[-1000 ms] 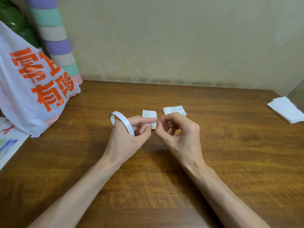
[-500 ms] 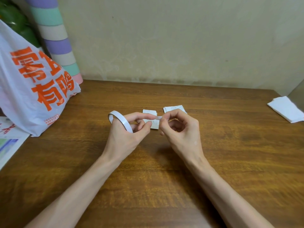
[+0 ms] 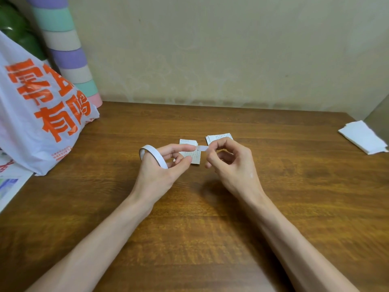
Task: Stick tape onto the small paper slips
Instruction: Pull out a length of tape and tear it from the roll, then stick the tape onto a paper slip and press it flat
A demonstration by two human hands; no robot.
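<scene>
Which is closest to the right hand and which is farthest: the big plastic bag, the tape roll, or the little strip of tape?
1. Strip of tape: pinched by the right hand itself.
2. Tape roll: a little to the left, held by the left hand.
3. Plastic bag: far off on the left side.

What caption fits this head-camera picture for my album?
Left hand holds the tape roll; right hand pinches its free end above the paper slips.
</scene>
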